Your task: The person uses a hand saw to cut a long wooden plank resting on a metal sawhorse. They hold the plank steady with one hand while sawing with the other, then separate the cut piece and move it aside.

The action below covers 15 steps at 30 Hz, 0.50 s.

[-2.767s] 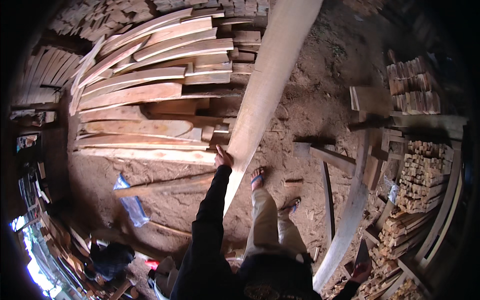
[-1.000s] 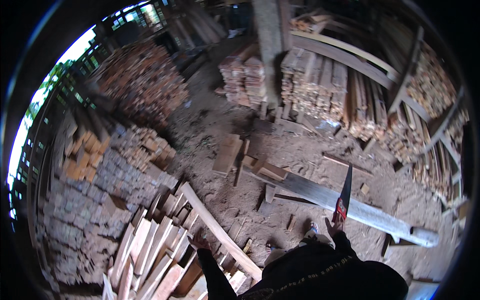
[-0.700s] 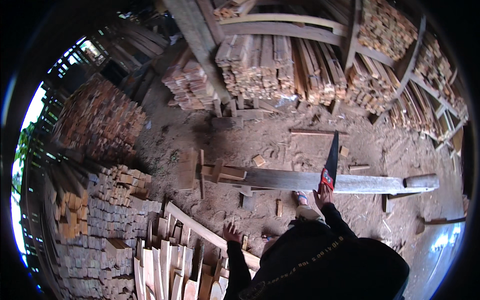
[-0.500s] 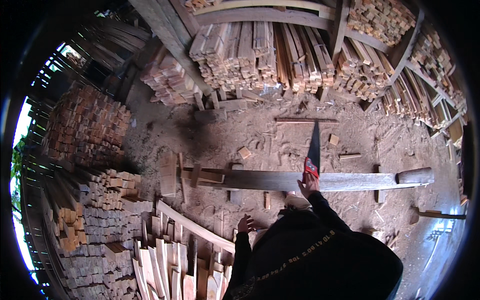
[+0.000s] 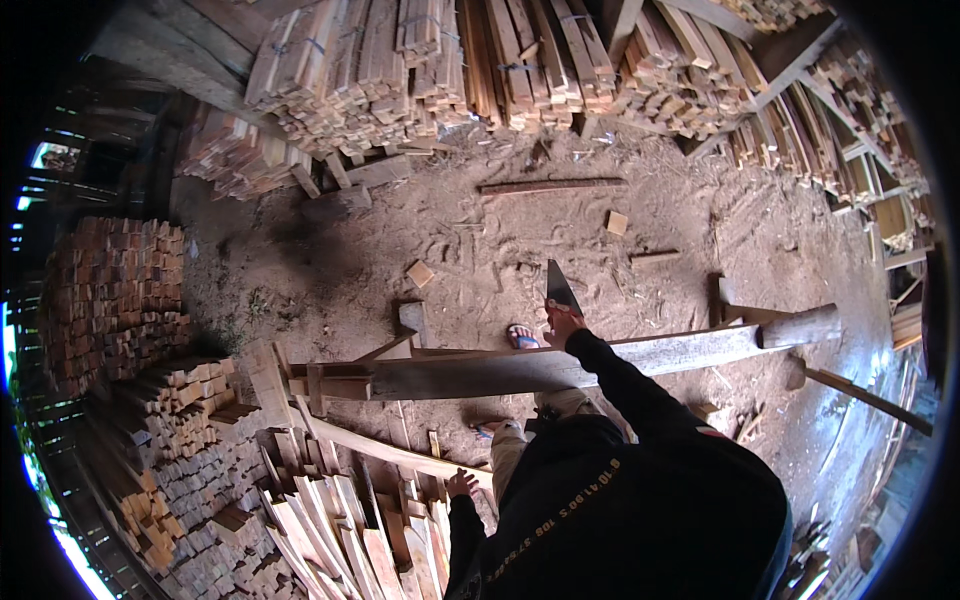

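A handsaw (image 5: 562, 290) with a dark blade and a red handle is gripped in my right hand (image 5: 564, 326). That hand is stretched out over the far side of a long grey wooden beam (image 5: 480, 375), and the blade points away from me, apart from the beam. My left hand (image 5: 462, 484) hangs low at my left side, fingers spread, holding nothing. Close to it are a long pale board (image 5: 390, 447) and several upright offcuts (image 5: 345, 520). One sandalled foot (image 5: 522, 336) stands beyond the beam, the other (image 5: 487, 430) on the near side.
Small supports (image 5: 412, 320) hold up the beam. On the dirt floor lie square wood blocks (image 5: 420, 274) and a thin strip of wood (image 5: 550, 186). Timber stacks line the back (image 5: 350, 80) and the left (image 5: 115, 300). A bar (image 5: 868, 398) juts in at the right.
My right hand has carried the saw farther out past the beam, its blade now tilting left. A sandalled foot now shows across the beam. The whole view has shifted and turned.
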{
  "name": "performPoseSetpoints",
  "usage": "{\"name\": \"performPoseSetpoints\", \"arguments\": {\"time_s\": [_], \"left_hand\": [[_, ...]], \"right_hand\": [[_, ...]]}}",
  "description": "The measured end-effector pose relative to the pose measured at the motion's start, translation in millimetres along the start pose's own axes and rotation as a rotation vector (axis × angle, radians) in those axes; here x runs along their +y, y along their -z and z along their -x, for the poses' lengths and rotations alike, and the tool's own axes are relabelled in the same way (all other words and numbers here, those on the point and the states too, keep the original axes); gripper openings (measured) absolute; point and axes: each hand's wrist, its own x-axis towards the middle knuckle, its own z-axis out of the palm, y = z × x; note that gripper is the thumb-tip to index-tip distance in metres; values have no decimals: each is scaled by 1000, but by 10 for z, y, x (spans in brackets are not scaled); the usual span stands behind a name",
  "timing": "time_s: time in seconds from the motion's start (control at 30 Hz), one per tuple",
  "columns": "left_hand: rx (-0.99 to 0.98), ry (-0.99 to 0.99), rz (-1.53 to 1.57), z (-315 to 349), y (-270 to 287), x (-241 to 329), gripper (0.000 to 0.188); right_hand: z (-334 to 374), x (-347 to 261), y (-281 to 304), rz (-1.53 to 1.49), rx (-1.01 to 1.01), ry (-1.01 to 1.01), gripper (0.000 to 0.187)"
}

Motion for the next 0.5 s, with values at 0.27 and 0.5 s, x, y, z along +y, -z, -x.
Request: {"name": "performPoseSetpoints", "arguments": {"time_s": [0.27,0.5], "left_hand": [[-109,-94,-20,177,-550,224,50],[55,-485,366,319,-693,76,36]], "right_hand": [[-356,447,-47,95,-227,-76,46],[88,-32,-419,-182,557,366,80]]}}
